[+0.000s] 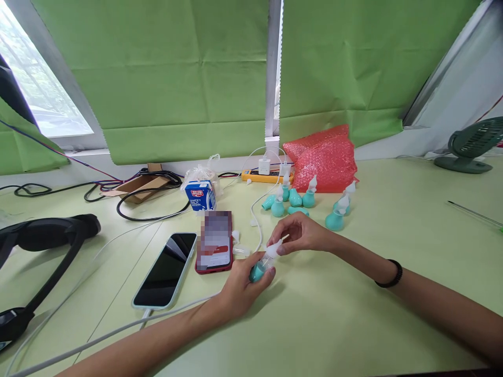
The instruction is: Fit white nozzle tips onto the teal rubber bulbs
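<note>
A teal bulb with a clear neck and white tip (pixel 257 272) is tilted up to the right, its round base held in my left hand (pixel 247 280), fingers wrapped round it. My right hand (pixel 295 233) pinches the white tip (pixel 274 248) at the upper end between thumb and fingers. Behind my hands stand several similar teal bulbs with white tips, among them one at the right (pixel 334 220) and one at the back (pixel 308 198). A teal bulb without a tip (pixel 295 198) lies among them. A small clear tube (pixel 241 251) is left of my hands.
A red phone (pixel 214 256) and a pale-cased phone (pixel 165 272) lie left of my hands, with white cables nearby. Behind them are a blue milk box (pixel 201 196), a yellow power strip (pixel 257 177) and a red bubble bag (pixel 324 162). A black headset (pixel 51 235) sits far left.
</note>
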